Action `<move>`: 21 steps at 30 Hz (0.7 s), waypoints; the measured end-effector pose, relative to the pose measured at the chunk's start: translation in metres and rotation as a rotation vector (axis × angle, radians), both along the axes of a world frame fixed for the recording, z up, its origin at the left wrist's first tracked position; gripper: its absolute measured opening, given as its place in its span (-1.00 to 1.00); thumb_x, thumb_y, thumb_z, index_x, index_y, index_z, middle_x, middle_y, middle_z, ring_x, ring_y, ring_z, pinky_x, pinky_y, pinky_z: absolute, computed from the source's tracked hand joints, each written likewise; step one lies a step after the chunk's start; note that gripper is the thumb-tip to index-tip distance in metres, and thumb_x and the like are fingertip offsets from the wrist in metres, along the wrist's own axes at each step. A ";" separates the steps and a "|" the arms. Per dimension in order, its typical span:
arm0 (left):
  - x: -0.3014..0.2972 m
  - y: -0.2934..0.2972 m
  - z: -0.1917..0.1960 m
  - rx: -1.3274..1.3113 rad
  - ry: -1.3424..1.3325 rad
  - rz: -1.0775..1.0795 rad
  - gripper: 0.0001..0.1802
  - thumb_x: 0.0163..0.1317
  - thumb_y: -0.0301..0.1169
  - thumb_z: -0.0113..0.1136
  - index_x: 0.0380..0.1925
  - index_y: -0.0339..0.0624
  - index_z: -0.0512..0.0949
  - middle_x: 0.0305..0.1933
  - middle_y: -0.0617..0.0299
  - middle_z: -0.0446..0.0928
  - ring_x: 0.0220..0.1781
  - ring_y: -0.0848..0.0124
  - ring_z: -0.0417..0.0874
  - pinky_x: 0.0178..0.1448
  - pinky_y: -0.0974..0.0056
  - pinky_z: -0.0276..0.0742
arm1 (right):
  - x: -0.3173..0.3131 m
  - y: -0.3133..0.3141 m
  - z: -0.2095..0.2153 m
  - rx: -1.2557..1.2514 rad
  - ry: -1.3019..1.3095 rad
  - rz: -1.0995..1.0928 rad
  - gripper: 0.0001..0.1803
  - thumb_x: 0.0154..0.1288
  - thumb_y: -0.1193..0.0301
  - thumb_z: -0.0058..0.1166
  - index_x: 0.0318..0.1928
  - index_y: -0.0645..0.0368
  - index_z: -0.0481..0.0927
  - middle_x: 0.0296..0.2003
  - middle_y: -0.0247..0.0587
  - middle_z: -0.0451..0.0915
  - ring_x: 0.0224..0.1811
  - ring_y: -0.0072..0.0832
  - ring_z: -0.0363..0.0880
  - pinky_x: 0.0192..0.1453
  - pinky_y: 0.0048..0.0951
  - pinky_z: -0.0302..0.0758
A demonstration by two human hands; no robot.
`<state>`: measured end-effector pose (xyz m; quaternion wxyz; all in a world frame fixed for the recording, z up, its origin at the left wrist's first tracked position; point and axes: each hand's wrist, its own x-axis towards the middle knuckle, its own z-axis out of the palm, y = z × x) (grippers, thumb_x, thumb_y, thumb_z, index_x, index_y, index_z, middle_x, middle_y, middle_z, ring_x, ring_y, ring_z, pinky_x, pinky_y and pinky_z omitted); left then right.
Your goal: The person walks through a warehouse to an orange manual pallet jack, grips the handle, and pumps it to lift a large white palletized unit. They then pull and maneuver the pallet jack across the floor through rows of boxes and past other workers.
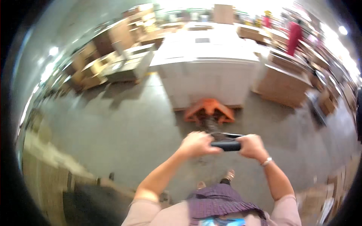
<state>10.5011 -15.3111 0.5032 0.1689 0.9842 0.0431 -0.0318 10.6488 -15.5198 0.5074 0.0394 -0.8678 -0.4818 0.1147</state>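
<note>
We have both hands wrapped around the black handle (226,144) of an orange pallet jack (208,110), one at each end. Our left hand (196,144) is closed in a fist over the left part of the bar, and our right hand (252,146), with a bracelet at the wrist, is closed over the right part, so the short stretch of bar between them shows. Gripping at both ends likely gives us even control for steering and hauling a heavy load.

The handle sits in front of our waist, above our feet, with our arms stretched forward. The jack's orange base lies on the grey concrete floor (120,128) just beyond the handle, its front tucked under a big white stack of flat goods (209,71) that rests low on it. That is probably why the handle is tilted back toward us.

Around the stack stand brown cardboard boxes (284,84) on the right and more loaded pallets (128,66) on the left. A person in red (294,35) stands far off at the back right, well apart from us.
</note>
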 end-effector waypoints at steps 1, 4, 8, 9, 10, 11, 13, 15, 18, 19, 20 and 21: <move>0.003 0.013 0.009 0.005 -0.010 0.019 -0.24 -0.01 0.43 0.12 -0.47 -0.13 0.68 -0.41 0.02 0.65 -0.31 0.05 0.69 -0.19 0.04 0.60 | 0.000 0.013 0.010 0.074 -0.052 0.043 -0.82 -0.13 0.39 0.15 -0.41 0.06 0.68 -0.44 -0.06 0.67 -0.31 -0.05 0.68 -0.17 -0.09 0.59; -0.013 0.003 0.016 -0.090 0.126 0.039 -0.26 0.00 0.40 0.14 -0.44 -0.13 0.68 -0.37 -0.02 0.66 -0.28 0.03 0.69 -0.18 0.02 0.61 | -0.006 -0.001 -0.024 0.206 -0.168 0.067 -0.79 -0.15 0.40 0.18 -0.38 0.04 0.70 -0.47 -0.06 0.66 -0.37 -0.03 0.64 -0.19 -0.07 0.54; -0.114 -0.077 -0.076 -0.135 0.087 0.073 -0.35 0.01 0.30 0.21 -0.46 -0.15 0.66 -0.47 -0.02 0.64 -0.33 0.01 0.71 -0.19 0.00 0.61 | -0.101 -0.085 -0.120 0.185 -0.113 0.110 -0.85 -0.32 0.43 0.15 -0.62 0.03 0.46 -0.69 -0.13 0.46 -0.57 -0.03 0.52 -0.43 -0.08 0.38; -0.123 -0.083 -0.086 -0.183 0.142 0.071 -0.35 0.00 0.30 0.21 -0.46 -0.15 0.66 -0.47 -0.02 0.64 -0.32 0.00 0.70 -0.18 -0.01 0.61 | -0.114 -0.092 -0.138 0.210 -0.051 0.058 -0.86 -0.29 0.43 0.16 -0.62 0.06 0.46 -0.65 -0.07 0.49 -0.51 0.02 0.54 -0.38 -0.05 0.42; -0.131 -0.088 -0.090 -0.239 0.202 0.059 -0.35 -0.01 0.29 0.22 -0.45 -0.15 0.66 -0.47 -0.03 0.64 -0.32 -0.01 0.70 -0.18 -0.03 0.60 | -0.125 -0.098 -0.147 0.226 0.017 -0.004 -0.87 -0.26 0.43 0.17 -0.62 0.09 0.46 -0.61 0.00 0.52 -0.45 0.07 0.57 -0.34 -0.01 0.45; -0.131 -0.084 -0.088 -0.241 0.210 0.052 -0.34 -0.02 0.30 0.22 -0.44 -0.16 0.66 -0.45 -0.04 0.64 -0.30 -0.02 0.70 -0.16 -0.04 0.60 | -0.123 -0.092 -0.136 0.160 0.038 0.027 -0.86 -0.25 0.41 0.20 -0.60 0.09 0.49 -0.60 0.00 0.54 -0.43 0.05 0.59 -0.32 -0.01 0.47; -0.115 -0.067 -0.077 -0.223 0.210 -0.005 -0.32 -0.03 0.31 0.23 -0.42 -0.18 0.66 -0.40 -0.06 0.66 -0.26 -0.03 0.70 -0.11 -0.04 0.59 | -0.098 -0.072 -0.101 0.024 0.076 0.107 -0.79 -0.24 0.33 0.29 -0.58 0.08 0.52 -0.60 -0.01 0.55 -0.44 0.05 0.59 -0.30 0.00 0.49; -0.080 -0.041 -0.037 -0.209 0.151 -0.016 -0.30 -0.03 0.32 0.24 -0.39 -0.18 0.68 -0.38 -0.05 0.66 -0.27 -0.03 0.69 -0.10 -0.01 0.59 | -0.050 -0.057 -0.088 0.060 -0.002 0.146 -0.71 -0.29 0.26 0.37 -0.56 0.09 0.55 -0.56 -0.04 0.58 -0.43 0.06 0.58 -0.27 0.00 0.50; -0.026 0.003 0.007 -0.076 -0.050 0.124 -0.29 -0.10 0.38 0.23 -0.52 -0.14 0.70 -0.44 0.01 0.66 -0.33 0.06 0.71 -0.16 0.05 0.62 | -0.004 0.003 -0.022 0.277 -0.151 0.168 -0.77 -0.30 0.37 0.33 -0.51 0.13 0.64 -0.54 0.01 0.60 -0.43 0.06 0.59 -0.30 -0.06 0.51; -0.017 0.018 0.023 -0.072 -0.027 0.115 -0.26 -0.11 0.39 0.22 -0.54 -0.18 0.69 -0.48 0.02 0.65 -0.37 0.06 0.70 -0.18 0.07 0.62 | 0.002 0.024 0.001 0.221 -0.051 0.122 -0.77 -0.29 0.39 0.32 -0.49 0.15 0.64 -0.51 0.02 0.61 -0.40 0.06 0.61 -0.28 -0.09 0.53; -0.013 0.026 0.033 -0.077 -0.005 0.125 -0.26 -0.09 0.37 0.23 -0.55 -0.21 0.68 -0.49 0.03 0.65 -0.38 0.07 0.70 -0.20 0.09 0.63 | 0.001 0.038 0.015 0.213 -0.054 0.121 -0.81 -0.25 0.41 0.28 -0.52 0.18 0.62 -0.49 0.04 0.62 -0.37 0.04 0.62 -0.26 -0.12 0.55; -0.018 0.019 0.030 -0.079 -0.014 0.131 -0.27 -0.07 0.35 0.23 -0.54 -0.22 0.68 -0.45 0.01 0.66 -0.34 0.07 0.71 -0.18 0.07 0.62 | -0.001 0.031 0.004 0.246 -0.095 0.138 -0.84 -0.23 0.41 0.26 -0.53 0.16 0.61 -0.50 0.03 0.61 -0.39 0.04 0.61 -0.26 -0.09 0.54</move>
